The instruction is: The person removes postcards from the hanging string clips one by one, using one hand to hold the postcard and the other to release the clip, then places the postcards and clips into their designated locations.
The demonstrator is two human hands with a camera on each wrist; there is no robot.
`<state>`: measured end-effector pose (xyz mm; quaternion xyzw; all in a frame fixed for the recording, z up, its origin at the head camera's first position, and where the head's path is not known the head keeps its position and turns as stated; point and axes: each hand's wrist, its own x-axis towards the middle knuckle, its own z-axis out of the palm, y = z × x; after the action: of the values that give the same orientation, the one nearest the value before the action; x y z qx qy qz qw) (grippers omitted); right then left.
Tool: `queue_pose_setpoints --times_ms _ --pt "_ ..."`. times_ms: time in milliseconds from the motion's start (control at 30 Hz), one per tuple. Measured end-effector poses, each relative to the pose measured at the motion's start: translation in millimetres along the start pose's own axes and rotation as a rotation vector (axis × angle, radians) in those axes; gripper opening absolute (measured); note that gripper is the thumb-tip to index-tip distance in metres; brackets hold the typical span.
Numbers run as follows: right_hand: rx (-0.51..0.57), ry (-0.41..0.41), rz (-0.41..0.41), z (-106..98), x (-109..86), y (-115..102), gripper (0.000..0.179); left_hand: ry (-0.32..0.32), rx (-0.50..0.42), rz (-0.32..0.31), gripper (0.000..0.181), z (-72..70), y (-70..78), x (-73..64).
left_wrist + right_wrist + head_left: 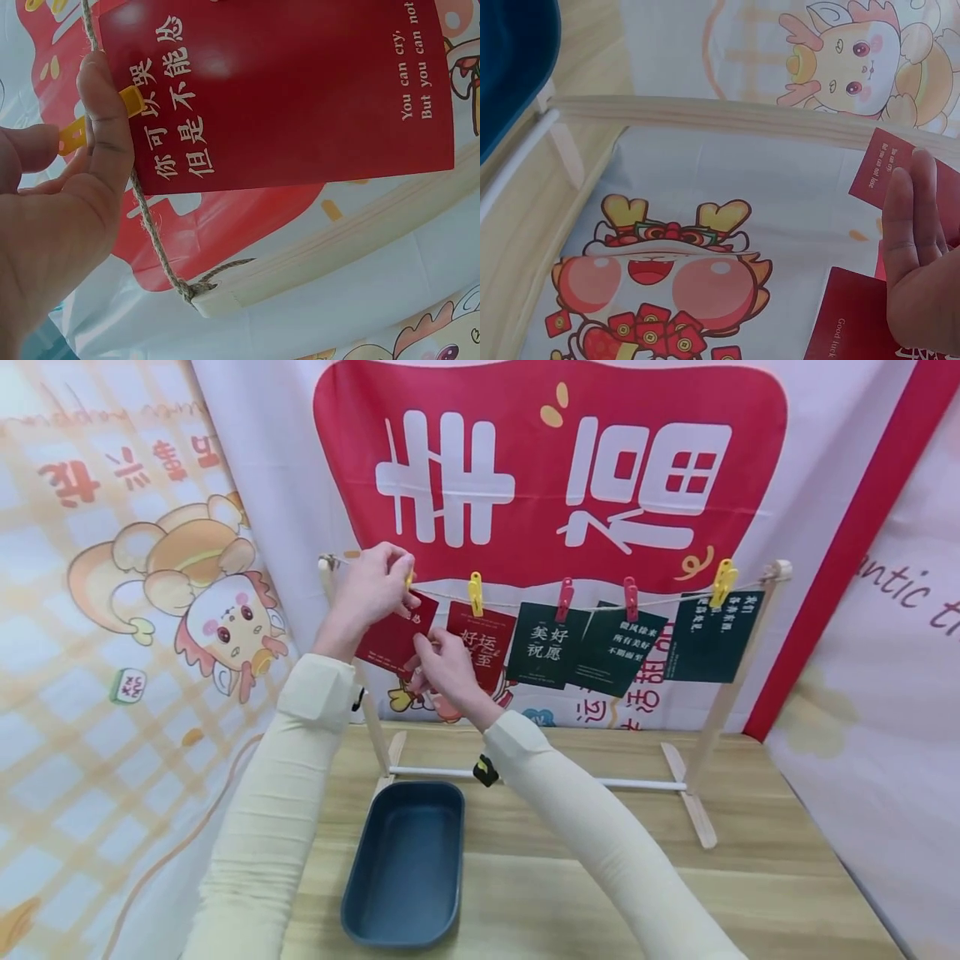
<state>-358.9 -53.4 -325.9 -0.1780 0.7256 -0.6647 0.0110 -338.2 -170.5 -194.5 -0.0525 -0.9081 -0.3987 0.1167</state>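
My left hand point(366, 593) is up at the left end of the string point(154, 225), pinching a yellow clothespin point(73, 136) between thumb and fingers. Below the clothespin a red card point(300, 97) with white lettering hangs at a slant. My right hand point(450, 670) pinches that card near its right edge; the thumb is hidden in the right wrist view. Just right of it hangs a second red card point(491, 631) under another yellow clothespin point(476, 595). Farther right, green cards point(543, 664) hang from red clothespins point(565, 600) and a yellow one.
A wooden frame point(723, 710) carries the string, with a white rod point(637, 785) low between its posts. In front of its left foot a dark blue tray point(403, 935) stands on the wooden table point(600, 893). A printed cloth point(540, 552) hangs close behind.
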Motion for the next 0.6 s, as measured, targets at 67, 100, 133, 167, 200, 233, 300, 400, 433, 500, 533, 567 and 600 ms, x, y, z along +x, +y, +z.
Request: queue_pose_setpoints --times_ms 67,100,133,167,200,233,300,400,433,500,533,567,600 --pt "-0.008 0.005 -0.003 0.7 0.2 -1.4 0.027 -0.011 0.008 0.005 0.045 -2.1 1.8 0.4" --pt "-0.014 0.007 -0.006 1.1 0.1 -2.2 0.028 -0.014 0.01 0.009 0.043 -2.9 2.6 0.9" --pt "-0.017 0.007 -0.014 1.8 0.2 -2.9 0.029 -0.014 0.011 0.012 0.042 -3.8 3.4 1.1" --pt "-0.018 0.009 -0.018 1.2 0.2 -2.6 0.029 -0.013 0.009 0.011 0.041 -2.9 4.4 1.7" --pt "-0.02 0.008 -0.022 0.8 0.1 -2.3 0.029 -0.008 0.013 0.011 0.04 -2.1 5.3 2.0" --pt "-0.02 0.006 -0.026 0.5 0.0 -2.2 0.029 0.0 0.016 0.009 0.039 -1.5 6.1 2.2" --pt "-0.022 -0.002 -0.03 0.2 -0.1 -1.4 0.029 0.015 0.025 0.002 0.038 -0.7 7.2 2.0" --pt "-0.032 -0.013 -0.033 1.7 0.1 -1.4 0.029 0.044 0.055 0.003 0.039 -2.2 7.0 0.9" --pt "-0.033 -0.01 -0.036 1.8 0.0 -1.6 0.029 0.052 0.059 0.008 0.039 -2.5 6.8 1.0" --pt "-0.037 0.004 -0.038 1.8 -0.6 -2.2 0.029 0.072 0.067 0.023 0.039 -3.2 6.6 1.1" --pt "-0.038 0.007 -0.038 1.7 -1.0 -2.7 0.028 0.082 0.062 0.027 0.039 -3.5 6.4 1.1" --pt "-0.039 0.01 -0.038 1.6 -1.5 -3.1 0.028 0.094 0.063 0.028 0.038 -3.9 6.1 1.2" --pt "-0.04 0.008 -0.036 1.7 -2.0 -3.5 0.028 0.106 0.055 0.031 0.037 -4.4 5.4 1.4"
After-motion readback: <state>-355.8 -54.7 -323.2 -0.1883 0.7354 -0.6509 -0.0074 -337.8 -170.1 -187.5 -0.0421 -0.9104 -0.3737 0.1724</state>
